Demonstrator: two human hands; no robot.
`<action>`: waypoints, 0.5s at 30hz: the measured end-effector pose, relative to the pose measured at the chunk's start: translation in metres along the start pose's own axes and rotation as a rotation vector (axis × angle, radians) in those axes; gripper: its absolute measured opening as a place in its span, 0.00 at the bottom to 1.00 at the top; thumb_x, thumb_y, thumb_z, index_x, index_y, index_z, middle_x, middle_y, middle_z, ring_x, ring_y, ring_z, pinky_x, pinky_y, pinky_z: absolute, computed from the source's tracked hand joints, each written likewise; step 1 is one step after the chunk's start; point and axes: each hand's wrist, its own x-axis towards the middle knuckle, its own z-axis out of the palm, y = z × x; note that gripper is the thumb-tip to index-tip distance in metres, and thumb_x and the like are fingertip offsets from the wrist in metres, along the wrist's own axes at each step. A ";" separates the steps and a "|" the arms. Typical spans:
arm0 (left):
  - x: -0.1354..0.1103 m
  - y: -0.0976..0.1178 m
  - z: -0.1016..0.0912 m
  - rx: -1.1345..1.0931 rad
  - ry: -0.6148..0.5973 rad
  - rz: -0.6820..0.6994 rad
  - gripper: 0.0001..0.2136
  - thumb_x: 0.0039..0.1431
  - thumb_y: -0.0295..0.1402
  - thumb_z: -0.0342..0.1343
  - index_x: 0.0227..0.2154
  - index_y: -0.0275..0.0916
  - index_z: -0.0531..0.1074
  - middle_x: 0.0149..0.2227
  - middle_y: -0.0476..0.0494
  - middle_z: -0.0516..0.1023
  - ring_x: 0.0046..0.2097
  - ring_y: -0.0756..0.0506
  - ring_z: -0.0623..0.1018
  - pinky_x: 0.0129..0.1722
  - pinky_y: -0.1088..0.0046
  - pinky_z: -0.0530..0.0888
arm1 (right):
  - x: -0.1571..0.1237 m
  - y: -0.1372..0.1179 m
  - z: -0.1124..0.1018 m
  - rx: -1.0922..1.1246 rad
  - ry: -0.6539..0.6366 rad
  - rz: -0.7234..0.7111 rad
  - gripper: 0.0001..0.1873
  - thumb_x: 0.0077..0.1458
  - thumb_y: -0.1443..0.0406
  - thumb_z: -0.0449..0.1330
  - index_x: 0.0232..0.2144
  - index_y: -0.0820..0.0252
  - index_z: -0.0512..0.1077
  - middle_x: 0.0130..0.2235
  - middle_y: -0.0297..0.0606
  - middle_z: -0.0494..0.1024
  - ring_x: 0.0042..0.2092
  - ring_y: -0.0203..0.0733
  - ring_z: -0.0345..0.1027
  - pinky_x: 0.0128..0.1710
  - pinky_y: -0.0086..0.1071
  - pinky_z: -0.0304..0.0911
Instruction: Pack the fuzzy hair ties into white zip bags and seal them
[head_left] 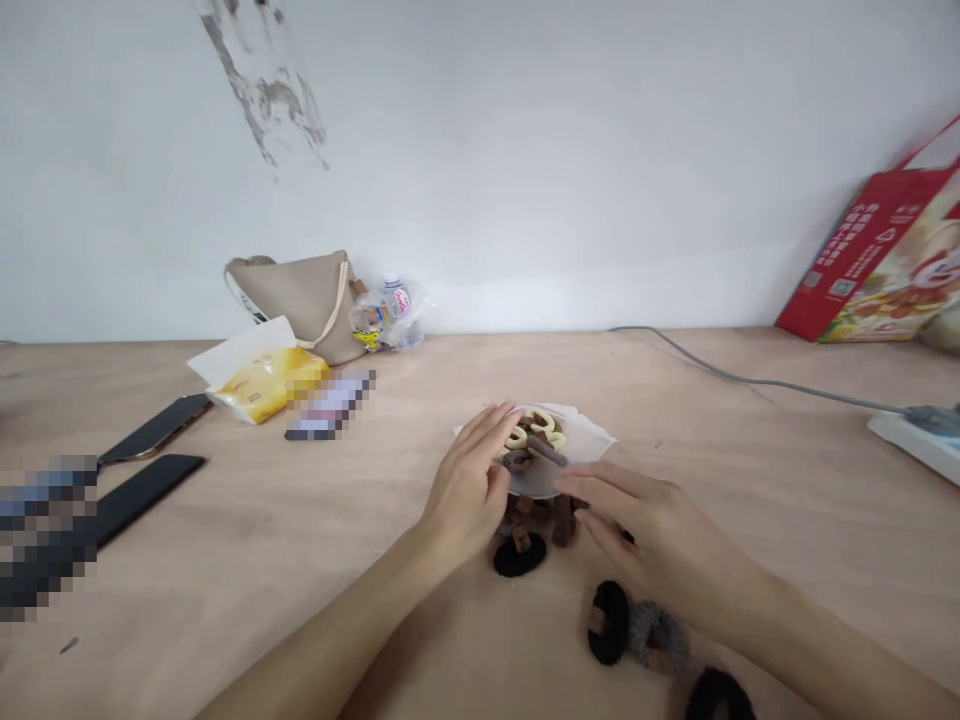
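The left hand [469, 490] is open, its fingers spread and reaching to the near rim of a translucent plastic dish [592, 437], and nothing shows gripped in it. The right hand [645, 530] is also open, fingers loosely extended just beside the dish, holding nothing visible. The dish sits near the middle of the light wooden tabletop [187, 620] and carries a small pile of cream and brown hair ties [540, 430]. More lie outside it: a brown heap [540, 520] sits against its near side, with a black hair tie [519, 555] just in front. Toward the near edge, between the right forearm and the edge, lie another black hair tie [609, 622], a grey one [658, 635] and a third black one [718, 697]. Along the far edge stand a tan bag [300, 305] and a bagged plastic bottle [390, 315], with a yellow packet [270, 385] in front. Two dark phones [157, 428] lie at the left, a red carton [877, 250] leans on the white wall at the far right corner, and a grey cable [750, 378] runs to a white power strip [907, 435].
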 end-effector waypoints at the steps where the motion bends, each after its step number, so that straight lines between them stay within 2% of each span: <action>1: 0.000 0.000 0.000 -0.002 0.001 -0.003 0.28 0.51 0.18 0.41 0.57 0.37 0.63 0.60 0.42 0.64 0.62 0.43 0.61 0.61 0.58 0.61 | 0.000 0.000 -0.004 0.029 -0.043 0.027 0.16 0.55 0.75 0.50 0.42 0.55 0.70 0.40 0.35 0.77 0.39 0.38 0.70 0.36 0.31 0.65; 3: 0.000 0.000 0.000 -0.008 0.003 -0.007 0.29 0.50 0.18 0.41 0.57 0.38 0.63 0.60 0.43 0.64 0.62 0.43 0.62 0.61 0.58 0.61 | 0.000 -0.002 -0.016 0.073 -0.147 0.071 0.12 0.53 0.75 0.52 0.33 0.55 0.71 0.29 0.29 0.75 0.29 0.35 0.67 0.28 0.28 0.62; 5: 0.000 0.000 0.000 -0.009 0.003 -0.013 0.30 0.50 0.18 0.41 0.57 0.39 0.63 0.60 0.45 0.64 0.62 0.44 0.62 0.61 0.58 0.61 | -0.002 -0.004 -0.028 0.128 -0.289 0.082 0.09 0.48 0.74 0.56 0.26 0.54 0.70 0.23 0.25 0.71 0.24 0.31 0.62 0.23 0.25 0.56; 7: 0.000 0.000 0.000 -0.006 -0.001 -0.021 0.30 0.49 0.18 0.41 0.57 0.40 0.63 0.60 0.45 0.64 0.62 0.44 0.62 0.61 0.59 0.61 | -0.004 -0.008 -0.036 0.183 -0.436 0.062 0.10 0.41 0.74 0.60 0.24 0.53 0.70 0.23 0.22 0.71 0.24 0.30 0.63 0.23 0.24 0.55; 9: 0.000 0.000 0.000 -0.003 -0.005 -0.022 0.30 0.50 0.18 0.41 0.57 0.40 0.63 0.60 0.45 0.64 0.62 0.44 0.62 0.61 0.59 0.61 | -0.006 -0.012 -0.037 0.164 -0.516 0.028 0.11 0.36 0.74 0.62 0.23 0.52 0.70 0.25 0.22 0.74 0.26 0.32 0.65 0.25 0.25 0.56; 12: 0.000 0.000 0.000 0.002 -0.004 -0.012 0.30 0.50 0.18 0.41 0.57 0.40 0.62 0.60 0.45 0.64 0.62 0.45 0.62 0.61 0.60 0.61 | -0.012 -0.017 -0.031 -0.003 -0.500 -0.021 0.13 0.35 0.74 0.61 0.24 0.51 0.70 0.26 0.25 0.76 0.26 0.37 0.67 0.25 0.29 0.56; 15: 0.001 0.000 0.001 0.011 0.000 -0.005 0.29 0.50 0.18 0.41 0.57 0.39 0.63 0.60 0.44 0.64 0.62 0.45 0.62 0.61 0.60 0.61 | -0.020 -0.016 -0.021 -0.191 -0.276 -0.073 0.15 0.32 0.74 0.58 0.25 0.50 0.69 0.23 0.25 0.75 0.22 0.38 0.66 0.20 0.31 0.53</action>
